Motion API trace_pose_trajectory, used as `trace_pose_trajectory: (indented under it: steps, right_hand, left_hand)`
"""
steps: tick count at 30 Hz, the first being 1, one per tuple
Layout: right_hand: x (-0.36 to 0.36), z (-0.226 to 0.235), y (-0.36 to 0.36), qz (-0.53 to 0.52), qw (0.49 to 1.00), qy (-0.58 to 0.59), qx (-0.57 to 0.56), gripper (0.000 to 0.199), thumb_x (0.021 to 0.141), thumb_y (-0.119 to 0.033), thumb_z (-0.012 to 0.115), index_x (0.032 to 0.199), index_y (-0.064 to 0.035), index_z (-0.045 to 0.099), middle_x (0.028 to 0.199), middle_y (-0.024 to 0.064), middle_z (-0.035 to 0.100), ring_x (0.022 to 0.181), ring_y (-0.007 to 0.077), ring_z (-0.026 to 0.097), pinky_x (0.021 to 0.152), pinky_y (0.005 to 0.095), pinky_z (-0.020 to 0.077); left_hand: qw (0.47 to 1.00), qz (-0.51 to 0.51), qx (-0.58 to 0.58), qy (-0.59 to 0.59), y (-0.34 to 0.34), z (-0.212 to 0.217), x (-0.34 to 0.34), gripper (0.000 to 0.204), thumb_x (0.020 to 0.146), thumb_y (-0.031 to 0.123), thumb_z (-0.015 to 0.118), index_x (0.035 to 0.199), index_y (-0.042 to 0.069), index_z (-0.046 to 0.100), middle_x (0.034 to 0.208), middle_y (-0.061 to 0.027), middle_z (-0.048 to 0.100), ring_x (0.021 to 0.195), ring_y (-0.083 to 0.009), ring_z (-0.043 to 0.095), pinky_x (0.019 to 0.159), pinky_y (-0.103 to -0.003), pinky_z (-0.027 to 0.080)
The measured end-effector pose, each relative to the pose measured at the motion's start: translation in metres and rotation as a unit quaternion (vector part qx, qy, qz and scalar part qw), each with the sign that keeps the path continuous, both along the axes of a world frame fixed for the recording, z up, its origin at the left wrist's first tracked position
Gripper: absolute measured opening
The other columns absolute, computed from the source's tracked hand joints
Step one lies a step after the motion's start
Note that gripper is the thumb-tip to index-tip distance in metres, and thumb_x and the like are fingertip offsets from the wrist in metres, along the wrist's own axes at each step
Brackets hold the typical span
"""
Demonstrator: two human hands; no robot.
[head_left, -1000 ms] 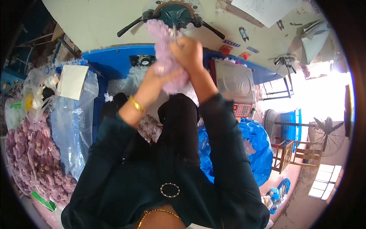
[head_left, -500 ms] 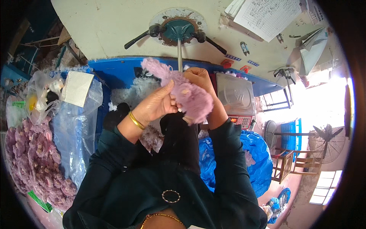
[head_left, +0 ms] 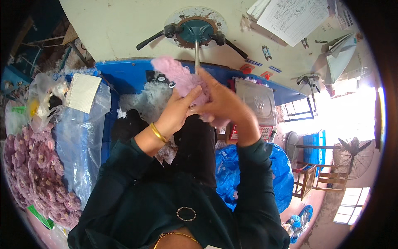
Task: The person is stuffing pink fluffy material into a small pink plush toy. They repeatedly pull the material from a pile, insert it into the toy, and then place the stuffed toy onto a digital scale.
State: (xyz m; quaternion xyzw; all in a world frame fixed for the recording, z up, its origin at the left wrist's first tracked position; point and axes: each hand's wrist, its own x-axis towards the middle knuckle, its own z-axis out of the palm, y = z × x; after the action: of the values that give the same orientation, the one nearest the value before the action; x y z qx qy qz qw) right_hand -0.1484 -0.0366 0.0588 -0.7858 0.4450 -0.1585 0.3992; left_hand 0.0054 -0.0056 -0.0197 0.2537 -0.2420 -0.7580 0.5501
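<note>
Both hands, left hand [head_left: 176, 114] and right hand [head_left: 222, 103], squeezed the pink plush toy [head_left: 182, 79] at the metal nozzle [head_left: 197, 52], twelve o'clock; stuffing seemed unfinished.

Ahead of me stands the blue-fronted work bench [head_left: 124, 76], its edge curving across from the left to the far right. Loose white stuffing fibre [head_left: 145, 101] is heaped against it near the middle. To the right a grey metal weighing scale [head_left: 255, 101] with a flat pan rests by it. On my left, a tall clear plastic bag [head_left: 83, 137] leans near the bench, and beside that a heap of small pinkish-purple plush pieces [head_left: 33, 174] spreads toward me.
</note>
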Motion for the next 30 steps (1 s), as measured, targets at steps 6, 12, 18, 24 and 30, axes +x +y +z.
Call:
trace_pose_trajectory:
  steps: [6, 12, 18, 24, 30]
  right_hand:
    - [-0.005, -0.003, 0.009, 0.002, 0.994, -0.105, 0.012, 0.088, 0.064, -0.016, 0.077, 0.14, -0.0064, 0.034, 0.113, 0.0215, 0.057, 0.1, 0.0347, 0.059, 0.086, 0.0396, 0.0479]
    - [0.02, -0.068, 0.02, -0.118, 0.958, -0.019, -0.26, 0.088, 0.062, -0.019, 0.078, 0.134, 0.0026, 0.032, 0.119, 0.0292, 0.047, 0.105, 0.047, 0.051, 0.087, 0.0465, 0.046]
    - [0.019, -0.052, 0.031, -0.116, 0.965, -0.181, -0.151, 0.075, 0.072, -0.012, 0.07, 0.135, 0.001, 0.032, 0.113, 0.0191, 0.059, 0.104, 0.0284, 0.059, 0.087, 0.0353, 0.0478]
    - [0.041, -0.048, -0.035, -0.134, 0.929, -0.342, 0.038, 0.057, 0.076, -0.016, 0.07, 0.123, 0.0009, 0.043, 0.102, 0.0127, 0.063, 0.096, 0.019, 0.061, 0.083, 0.0314, 0.0483]
    - [0.038, -0.046, 0.026, -0.19, 0.94, -0.281, -0.039, 0.066, 0.074, -0.011, 0.072, 0.128, 0.0038, 0.037, 0.107, 0.0146, 0.061, 0.1, 0.0187, 0.059, 0.086, 0.0317, 0.0466]
  left_hand:
    - [0.977, 0.037, -0.092, -0.191, 0.018, 0.01, -0.007, 0.046, 0.094, 0.011, 0.054, 0.133, 0.01, 0.031, 0.12, -0.0094, 0.052, 0.099, -0.0159, 0.059, 0.073, -0.026, 0.054]
    - [0.963, 0.072, -0.114, -0.232, 0.009, 0.005, 0.006, 0.057, 0.091, 0.011, 0.059, 0.137, 0.004, 0.026, 0.122, -0.0113, 0.051, 0.104, -0.0132, 0.054, 0.084, -0.024, 0.047]
    - [0.933, -0.01, -0.143, -0.329, 0.033, 0.043, 0.02, 0.062, 0.093, 0.017, 0.056, 0.141, 0.003, 0.02, 0.106, -0.0138, 0.055, 0.074, -0.0147, 0.062, 0.058, -0.025, 0.053]
    - [0.929, 0.007, -0.065, -0.364, -0.034, 0.056, 0.03, 0.056, 0.09, 0.046, 0.057, 0.116, -0.001, 0.042, 0.078, -0.0072, 0.054, 0.051, -0.0119, 0.058, 0.043, -0.022, 0.046]
    - [0.934, 0.026, -0.097, -0.343, 0.016, 0.047, 0.02, 0.044, 0.094, 0.036, 0.054, 0.115, 0.001, 0.039, 0.077, -0.0067, 0.056, 0.05, -0.0097, 0.056, 0.043, -0.022, 0.045]
